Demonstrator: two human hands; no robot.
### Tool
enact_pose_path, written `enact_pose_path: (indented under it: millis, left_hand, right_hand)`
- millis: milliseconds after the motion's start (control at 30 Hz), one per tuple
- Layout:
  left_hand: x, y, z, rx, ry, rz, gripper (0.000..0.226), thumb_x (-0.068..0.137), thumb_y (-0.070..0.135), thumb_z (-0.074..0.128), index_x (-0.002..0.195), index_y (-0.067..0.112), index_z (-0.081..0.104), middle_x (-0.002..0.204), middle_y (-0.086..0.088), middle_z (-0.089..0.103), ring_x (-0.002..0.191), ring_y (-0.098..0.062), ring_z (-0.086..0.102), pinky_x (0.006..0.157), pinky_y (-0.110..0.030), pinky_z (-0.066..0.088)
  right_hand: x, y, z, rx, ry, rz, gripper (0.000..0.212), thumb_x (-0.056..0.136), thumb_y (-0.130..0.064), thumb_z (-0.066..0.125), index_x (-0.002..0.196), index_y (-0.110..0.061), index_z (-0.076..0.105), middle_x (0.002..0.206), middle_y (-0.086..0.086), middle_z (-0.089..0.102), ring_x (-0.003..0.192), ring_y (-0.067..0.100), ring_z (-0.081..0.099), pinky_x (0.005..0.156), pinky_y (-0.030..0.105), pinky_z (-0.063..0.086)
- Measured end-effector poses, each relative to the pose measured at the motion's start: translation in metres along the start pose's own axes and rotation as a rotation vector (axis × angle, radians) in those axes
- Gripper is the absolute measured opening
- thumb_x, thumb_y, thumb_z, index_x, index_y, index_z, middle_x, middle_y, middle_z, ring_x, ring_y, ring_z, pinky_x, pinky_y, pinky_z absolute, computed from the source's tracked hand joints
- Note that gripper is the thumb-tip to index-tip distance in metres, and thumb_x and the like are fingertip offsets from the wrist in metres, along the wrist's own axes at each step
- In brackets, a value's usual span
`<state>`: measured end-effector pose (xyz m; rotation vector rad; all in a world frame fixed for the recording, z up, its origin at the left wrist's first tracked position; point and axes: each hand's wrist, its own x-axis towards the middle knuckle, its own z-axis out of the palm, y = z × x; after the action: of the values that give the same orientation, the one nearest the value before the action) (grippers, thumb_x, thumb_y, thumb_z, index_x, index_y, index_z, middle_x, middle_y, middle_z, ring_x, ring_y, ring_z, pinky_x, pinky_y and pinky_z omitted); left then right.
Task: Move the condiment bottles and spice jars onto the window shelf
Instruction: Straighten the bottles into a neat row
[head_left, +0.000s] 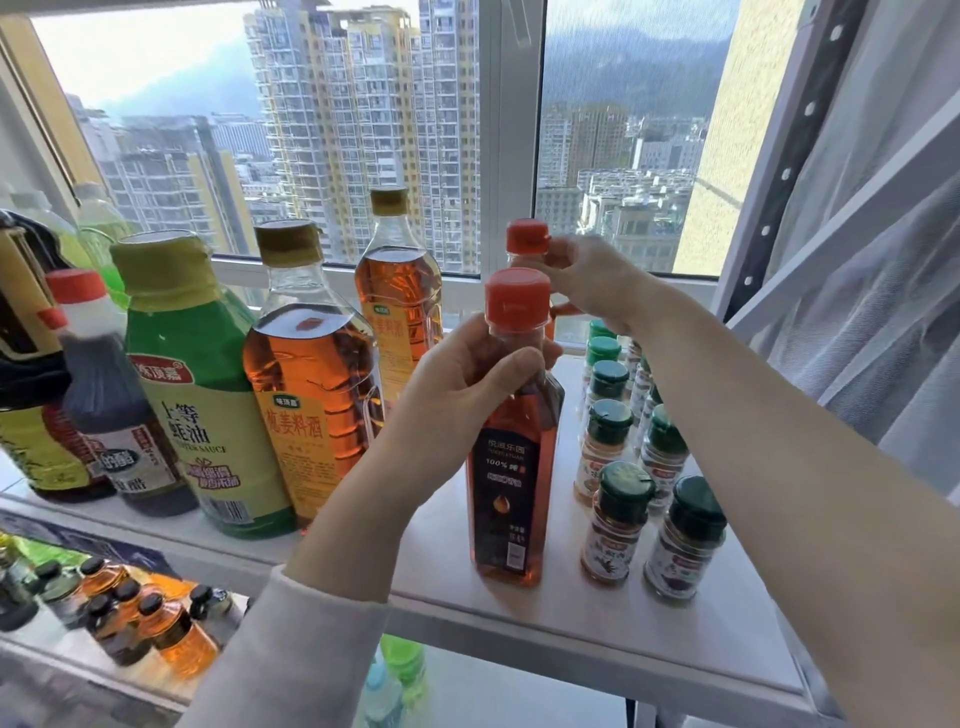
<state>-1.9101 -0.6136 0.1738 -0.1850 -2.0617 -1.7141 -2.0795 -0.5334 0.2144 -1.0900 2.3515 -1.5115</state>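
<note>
Condiment bottles stood in a row on the window shelf (519, 608) as I watched. At the left was a green oyster sauce bottle (202, 395), then two tall amber cooking wine bottles (311, 395) — full, so I judged them heavy, with smooth, slippery walls. Next came the left hand (467, 384), its fingers and thumb wrapped round the neck of the front red-capped bottle (511, 493), whose base sat on the shelf. Behind it the right hand (587, 280) was clamped about the neck of the rear red-capped bottle (527, 236), just under the cap. I could not tell whether that one rested on the shelf, since its lower part was hidden. Both looked like thin clear plastic filled with oil, weighty and likely to give if squeezed, so the stiff neck seemed the sound place to hold. At the far right the spice jars (613, 525) stood in rows on the shelf — small, light, easily toppled.
</note>
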Motion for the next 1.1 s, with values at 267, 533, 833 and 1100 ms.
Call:
enact_pose_path:
  millis: [267, 533, 833, 1100]
  left_hand:
    - [-0.001, 0.001, 0.000, -0.013, -0.005, 0.013, 0.032, 0.074, 0.030, 0.053, 0.104, 0.021, 0.055, 0.086, 0.020, 0.071, 0.088, 0.004, 0.065, 0.072, -0.008, 0.047]
    - [-0.013, 0.010, -0.009, 0.092, 0.131, 0.114, 0.068, 0.068, 0.060, 0.045, 0.123, 0.021, 0.047, 0.112, 0.016, 0.060, 0.102, 0.011, 0.057, 0.078, -0.003, 0.042]
    - [-0.063, 0.018, -0.095, -0.015, 0.349, 0.338, 0.061, 0.078, 0.070, 0.040, 0.118, 0.025, 0.051, 0.121, 0.005, 0.060, 0.118, -0.013, 0.055, 0.102, -0.030, 0.040]
    - [-0.112, -0.041, -0.134, -0.012, 0.269, 0.121, 0.058, 0.087, 0.060, 0.032, 0.132, 0.024, 0.042, 0.132, 0.015, 0.048, 0.124, 0.006, 0.042, 0.097, -0.008, 0.033]
  right_hand:
    - [0.000, 0.002, 0.005, 0.000, 0.046, -0.023, 0.032, 0.083, -0.031, 0.064, 0.107, -0.010, 0.062, 0.100, 0.005, 0.067, 0.098, 0.022, 0.063, 0.095, 0.044, 0.047]
    - [-0.019, -0.016, 0.001, -0.019, 0.121, -0.034, 0.076, 0.079, -0.051, 0.055, 0.133, 0.000, 0.042, 0.127, 0.013, 0.055, 0.111, 0.020, 0.054, 0.097, 0.033, 0.044]
    - [-0.097, -0.100, 0.040, -0.002, 0.655, -0.236, 0.044, 0.089, -0.051, 0.047, 0.117, -0.019, 0.057, 0.115, -0.009, 0.062, 0.108, 0.005, 0.058, 0.100, 0.035, 0.045]
    - [-0.160, -0.074, 0.180, 0.244, 0.712, -0.176, 0.027, 0.086, -0.051, 0.052, 0.106, -0.035, 0.061, 0.110, -0.012, 0.067, 0.108, 0.005, 0.061, 0.093, 0.034, 0.051]
